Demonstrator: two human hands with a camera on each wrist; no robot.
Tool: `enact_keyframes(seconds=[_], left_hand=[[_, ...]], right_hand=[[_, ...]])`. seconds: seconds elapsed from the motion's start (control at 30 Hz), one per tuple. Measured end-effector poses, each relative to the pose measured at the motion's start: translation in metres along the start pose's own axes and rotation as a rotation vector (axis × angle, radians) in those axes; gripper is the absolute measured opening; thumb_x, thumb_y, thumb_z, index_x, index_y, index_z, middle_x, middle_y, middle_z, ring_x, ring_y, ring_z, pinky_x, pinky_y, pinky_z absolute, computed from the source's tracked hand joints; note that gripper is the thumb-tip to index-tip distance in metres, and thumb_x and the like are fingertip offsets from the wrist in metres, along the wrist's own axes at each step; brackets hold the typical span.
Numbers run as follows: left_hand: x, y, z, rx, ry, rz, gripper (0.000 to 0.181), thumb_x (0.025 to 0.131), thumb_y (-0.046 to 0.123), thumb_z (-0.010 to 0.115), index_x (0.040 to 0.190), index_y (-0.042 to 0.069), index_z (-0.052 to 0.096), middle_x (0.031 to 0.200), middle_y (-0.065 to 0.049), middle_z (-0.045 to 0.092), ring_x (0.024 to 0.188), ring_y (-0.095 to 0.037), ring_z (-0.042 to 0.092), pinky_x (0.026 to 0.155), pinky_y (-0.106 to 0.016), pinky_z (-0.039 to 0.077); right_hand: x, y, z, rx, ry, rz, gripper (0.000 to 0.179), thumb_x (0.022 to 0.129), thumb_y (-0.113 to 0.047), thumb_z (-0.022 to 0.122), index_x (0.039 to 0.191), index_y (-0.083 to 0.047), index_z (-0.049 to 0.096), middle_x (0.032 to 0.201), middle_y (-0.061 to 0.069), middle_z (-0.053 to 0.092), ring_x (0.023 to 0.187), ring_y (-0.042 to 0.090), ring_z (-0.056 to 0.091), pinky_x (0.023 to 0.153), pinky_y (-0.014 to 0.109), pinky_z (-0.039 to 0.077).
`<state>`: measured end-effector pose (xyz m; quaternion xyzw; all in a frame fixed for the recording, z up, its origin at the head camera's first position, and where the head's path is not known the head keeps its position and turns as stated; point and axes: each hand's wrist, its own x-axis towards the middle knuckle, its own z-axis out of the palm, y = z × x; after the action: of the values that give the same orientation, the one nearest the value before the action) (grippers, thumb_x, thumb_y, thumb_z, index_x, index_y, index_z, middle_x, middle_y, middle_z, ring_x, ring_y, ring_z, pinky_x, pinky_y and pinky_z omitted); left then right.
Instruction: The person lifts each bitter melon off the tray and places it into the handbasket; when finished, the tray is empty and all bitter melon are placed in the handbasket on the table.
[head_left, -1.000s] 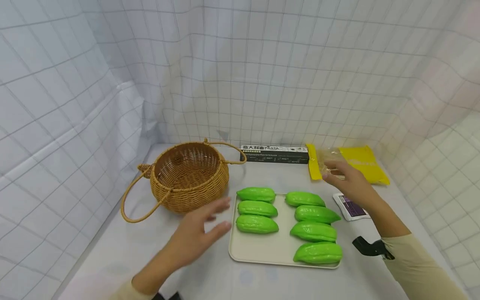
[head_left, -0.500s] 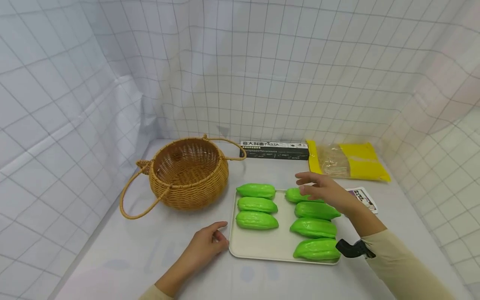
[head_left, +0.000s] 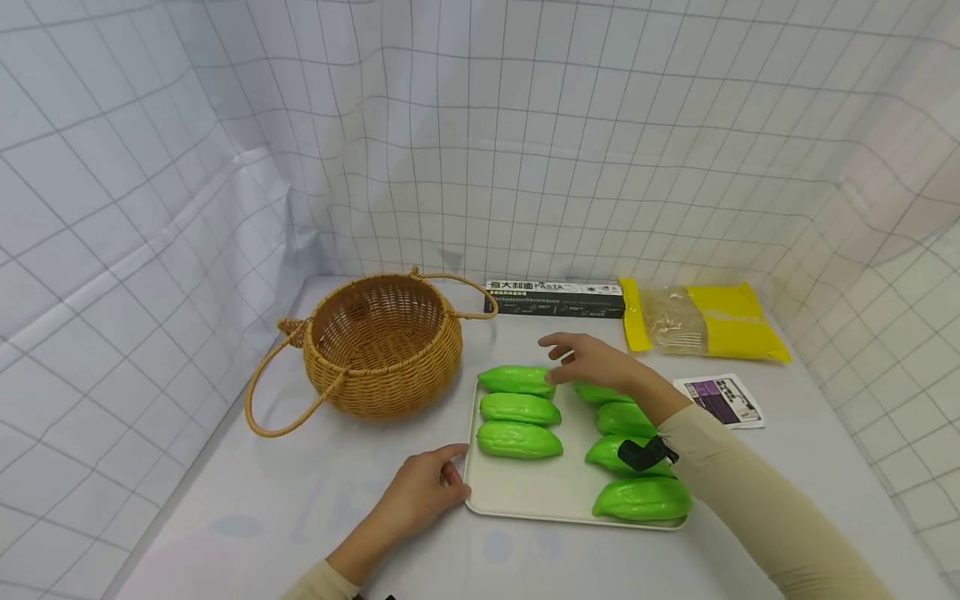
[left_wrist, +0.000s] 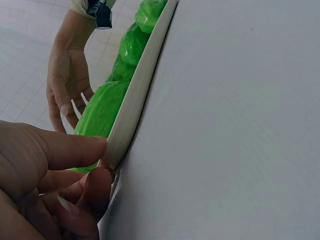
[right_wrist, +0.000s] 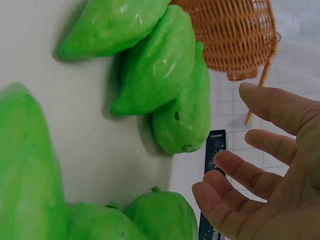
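A cream tray point(head_left: 525, 490) bears glossy green ridged fruits in two columns: three at the left, several at the right. At its left rim, near the front corner, my left hand point(head_left: 427, 490) holds the edge between thumb and fingers, as the left wrist view shows with the tray wall point(left_wrist: 134, 95). My right hand point(head_left: 592, 362) hovers over the tray's far side, fingers apart and loosely bent, holding nothing. Its fingertips overlap the rearmost left fruit point(head_left: 517, 380) in the head view; the right wrist view shows a gap to that fruit point(right_wrist: 185, 120). My right forearm partly hides the right column.
A wicker basket point(head_left: 382, 387) with two looped handles stands behind left of the tray. Along the back lie a black pasta box point(head_left: 555, 300) and a yellow, partly see-through pasta bag point(head_left: 738, 323). A purple-and-white sachet point(head_left: 722, 402) lies right of the tray.
My right hand has come from the yellow bag leftward across the right column to the tray's far middle. My left hand has lowered from above the table to the tray's left rim.
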<state>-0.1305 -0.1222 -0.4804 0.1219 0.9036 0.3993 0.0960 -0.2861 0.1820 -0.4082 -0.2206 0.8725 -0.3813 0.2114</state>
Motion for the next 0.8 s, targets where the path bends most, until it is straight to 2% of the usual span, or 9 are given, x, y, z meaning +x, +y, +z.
enact_keyframes(seconds=[0.2,0.43,0.67,0.8], left_hand=[[-0.001,0.002,-0.001,0.024,-0.003,0.028,0.058,0.081,0.013,0.078,0.135,-0.001,0.062,0.076,0.012,0.060,0.063,-0.004,0.049,0.063,-0.025,0.042],[-0.004,0.000,-0.004,0.042,-0.025,0.022,0.059,0.083,0.014,0.078,0.137,-0.002,0.061,0.076,0.013,0.059,0.062,-0.004,0.048,0.062,-0.025,0.041],[-0.003,0.003,-0.002,0.037,-0.028,0.055,0.058,0.083,0.011,0.077,0.137,-0.004,0.060,0.076,0.012,0.058,0.062,-0.003,0.048,0.062,-0.025,0.042],[-0.004,0.002,-0.001,0.053,-0.030,0.053,0.058,0.084,0.012,0.077,0.138,-0.004,0.060,0.075,0.012,0.057,0.063,-0.003,0.048,0.063,-0.025,0.042]], right_hand=[[0.015,-0.001,0.001,-0.002,-0.063,0.015,0.070,0.093,-0.027,0.073,0.154,-0.007,0.043,0.146,0.026,0.051,0.136,0.045,0.048,0.110,0.057,0.040],[0.030,0.004,0.005,-0.081,-0.097,0.026,0.069,0.092,-0.032,0.075,0.152,-0.011,0.047,0.143,0.022,0.055,0.133,0.038,0.051,0.108,0.054,0.043],[0.034,0.004,0.005,-0.108,-0.117,0.049,0.063,0.092,-0.030,0.076,0.147,-0.010,0.054,0.138,0.021,0.058,0.127,0.037,0.056,0.105,0.053,0.045],[0.037,0.005,0.008,-0.118,-0.135,0.041,0.058,0.092,-0.028,0.076,0.143,-0.007,0.057,0.134,0.019,0.061,0.124,0.036,0.057,0.103,0.052,0.046]])
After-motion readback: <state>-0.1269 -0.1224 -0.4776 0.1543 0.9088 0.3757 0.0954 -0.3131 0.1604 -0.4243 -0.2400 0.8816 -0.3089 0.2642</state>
